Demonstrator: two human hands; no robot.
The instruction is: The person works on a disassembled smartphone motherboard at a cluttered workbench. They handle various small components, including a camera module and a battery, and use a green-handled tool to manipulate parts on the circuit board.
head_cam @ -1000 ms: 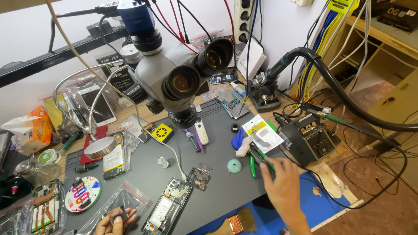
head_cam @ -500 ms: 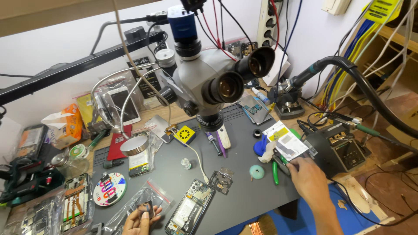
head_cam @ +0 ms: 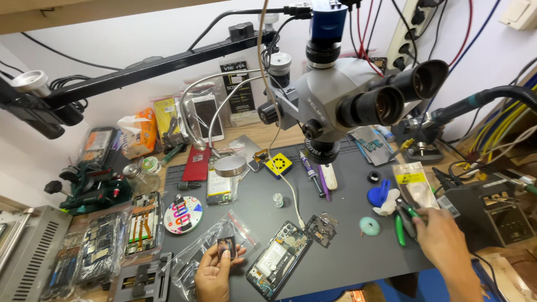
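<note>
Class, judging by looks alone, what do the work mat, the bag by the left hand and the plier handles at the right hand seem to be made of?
Work mat: probably silicone or rubber; matte dark grey, no glare.
Bag by the left hand: thin clear plastic; see-through, crinkled, glinting.
Plier handles at the right hand: likely plastic or rubber grips; plain green.

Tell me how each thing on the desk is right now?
Left hand: holding a small dark part.
Right hand: gripping green-handled pliers.
Phone: opened up, insides showing, lying flat.
Plastic bag: lying flat under the left hand.
Microscope: raised above the grey mat.
</note>
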